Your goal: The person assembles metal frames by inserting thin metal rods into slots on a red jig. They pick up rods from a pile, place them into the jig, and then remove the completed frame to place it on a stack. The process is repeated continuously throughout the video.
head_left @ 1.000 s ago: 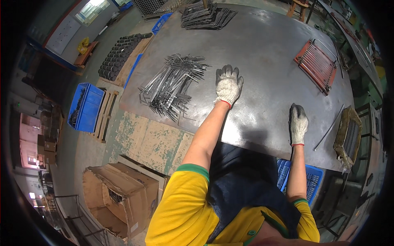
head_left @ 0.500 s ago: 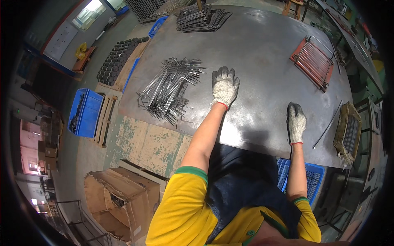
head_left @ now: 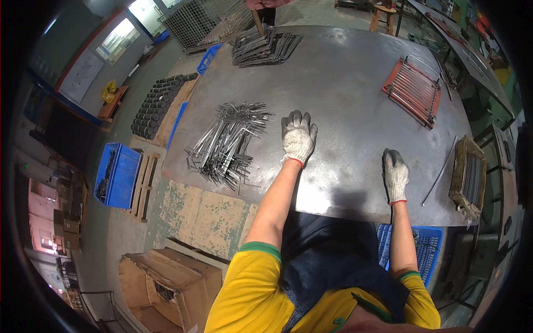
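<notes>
My left hand [head_left: 298, 137], in a white knit glove with dark grey fingertips, lies palm down on the bare metal tabletop [head_left: 344, 100], fingers stretched out and holding nothing. My right hand [head_left: 396, 175], gloved alike, rests near the table's front edge, its fingers pointing away from me and no object showing in it. Left of my left hand is a loose heap of bent metal rods [head_left: 225, 147]. A thin straight rod [head_left: 440, 172] lies to the right of my right hand. At the far right stands a reddish-brown frame [head_left: 413, 91] with a row of rods across it.
Bent metal pieces [head_left: 264, 49] form a stack at the far edge. A worn bin of rods [head_left: 469, 172] sits at the right edge. Left of the table are a blue crate [head_left: 119, 175] on a pallet and a cardboard box [head_left: 172, 283]. A blue basket [head_left: 427, 250] is below the front edge.
The whole view has tilted up, so the table sits lower in it and a person's clothing shows beyond the far edge. Both hands stay at about the same places on the table.
</notes>
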`<state>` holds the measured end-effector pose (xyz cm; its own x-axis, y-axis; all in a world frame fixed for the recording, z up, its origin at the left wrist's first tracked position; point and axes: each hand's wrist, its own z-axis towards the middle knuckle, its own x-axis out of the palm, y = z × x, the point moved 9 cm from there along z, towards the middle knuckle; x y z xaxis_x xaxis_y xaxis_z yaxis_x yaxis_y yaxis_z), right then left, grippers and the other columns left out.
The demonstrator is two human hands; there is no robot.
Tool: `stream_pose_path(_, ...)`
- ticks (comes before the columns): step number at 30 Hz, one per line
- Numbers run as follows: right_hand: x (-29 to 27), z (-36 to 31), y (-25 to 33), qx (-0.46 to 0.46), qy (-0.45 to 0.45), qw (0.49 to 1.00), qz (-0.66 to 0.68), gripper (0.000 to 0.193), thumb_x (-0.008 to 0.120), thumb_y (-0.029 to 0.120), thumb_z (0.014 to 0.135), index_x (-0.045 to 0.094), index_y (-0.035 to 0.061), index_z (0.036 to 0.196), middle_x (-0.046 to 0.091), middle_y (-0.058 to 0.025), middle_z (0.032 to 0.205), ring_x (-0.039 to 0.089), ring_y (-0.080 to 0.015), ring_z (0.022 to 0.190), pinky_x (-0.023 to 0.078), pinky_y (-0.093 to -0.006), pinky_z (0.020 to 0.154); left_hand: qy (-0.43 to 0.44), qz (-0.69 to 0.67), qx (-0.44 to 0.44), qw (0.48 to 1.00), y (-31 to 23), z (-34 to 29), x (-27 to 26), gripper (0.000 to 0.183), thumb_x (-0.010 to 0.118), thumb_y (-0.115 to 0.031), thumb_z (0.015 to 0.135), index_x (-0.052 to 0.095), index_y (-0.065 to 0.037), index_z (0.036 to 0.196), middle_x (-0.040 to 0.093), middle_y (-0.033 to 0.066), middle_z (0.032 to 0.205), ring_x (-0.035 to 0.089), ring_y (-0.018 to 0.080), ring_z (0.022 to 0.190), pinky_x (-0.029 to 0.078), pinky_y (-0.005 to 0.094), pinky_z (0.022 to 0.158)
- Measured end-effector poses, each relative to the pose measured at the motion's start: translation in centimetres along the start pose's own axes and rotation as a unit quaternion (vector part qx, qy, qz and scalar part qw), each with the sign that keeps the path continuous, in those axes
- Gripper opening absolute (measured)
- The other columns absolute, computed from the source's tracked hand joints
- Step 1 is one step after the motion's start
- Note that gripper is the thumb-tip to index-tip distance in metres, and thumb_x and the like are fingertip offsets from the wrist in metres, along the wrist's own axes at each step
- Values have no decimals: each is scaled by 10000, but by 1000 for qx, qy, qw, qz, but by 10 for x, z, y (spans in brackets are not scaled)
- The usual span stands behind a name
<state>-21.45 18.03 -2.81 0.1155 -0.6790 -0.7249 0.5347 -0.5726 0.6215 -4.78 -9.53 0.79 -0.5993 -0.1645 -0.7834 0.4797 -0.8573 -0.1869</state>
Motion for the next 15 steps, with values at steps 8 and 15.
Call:
stream_pose_path(8, 3, -3, 1, -9, -3, 1000, -9, 349, 520, 345, 947, 661, 56, 1080, 675, -170, 1056, 649, -370, 923, 514, -432, 805, 22, 15, -2, 1000, 4, -2, 2, 313, 548, -262, 871, 599, -45, 1091, 551, 156, 1077, 511, 312, 1064, 379, 447, 920)
stream_pose_path(15, -5, -7, 10, -11, 6, 1000, -4, 332, 499, 333, 959, 640, 74, 1113, 667, -168, 1074, 648, -377, 893, 517, -451, 791, 30, -4, -10, 999, 8, -4, 16, 412, 511, -332, 924, 588, -46, 1211, 534, 187, 1216, 464, 345, 1190, 312, 499, 1054)
